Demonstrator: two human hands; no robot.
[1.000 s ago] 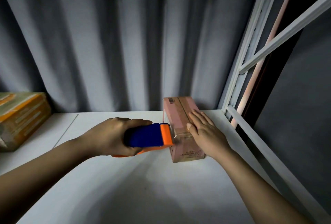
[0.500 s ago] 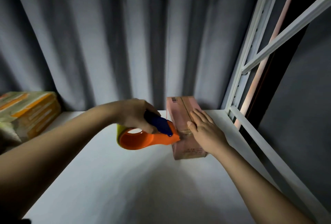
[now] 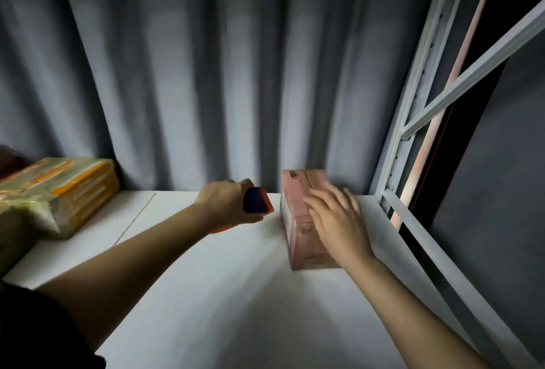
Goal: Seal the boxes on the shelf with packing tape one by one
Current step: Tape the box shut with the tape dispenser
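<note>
Nearest the camera, two bare forearms reach forward over the white shelf (image 3: pixel 236 295), with a dark sleeve (image 3: pixel 44 333) at the lower left corner. Taking the pink box (image 3: pixel 298 212) as the landmark: it lies flat on the shelf toward the right side, its long axis running away from the camera, its far end close to the curtain (image 3: pixel 206 73).

The right hand (image 3: pixel 339 218) rests on top of the box over its right half, palm down, fingers (image 3: pixel 317 194) straight and slightly spread, pointing toward the far left (the hand is blurred, so how firmly it presses cannot be told). A seam or strip runs lengthwise along the box top, and a small printed label sits at its far left corner.

Just left of the box, apart from it, the left hand (image 3: pixel 224 203) grips a tape gun (image 3: pixel 256 205), blue with an orange edge; its fingers are curled round the handle, and the tool's tip points toward the box's left side without touching it.

Well left of the box, at the shelf's left end, lies a yellow parcel (image 3: pixel 62 191) wrapped in shiny film.

Right of the box stands the shelf's white post (image 3: pixel 413 109) with slots, a rail running along the shelf edge and a diagonal brace above. Behind the box hangs the grey pleated curtain
</note>
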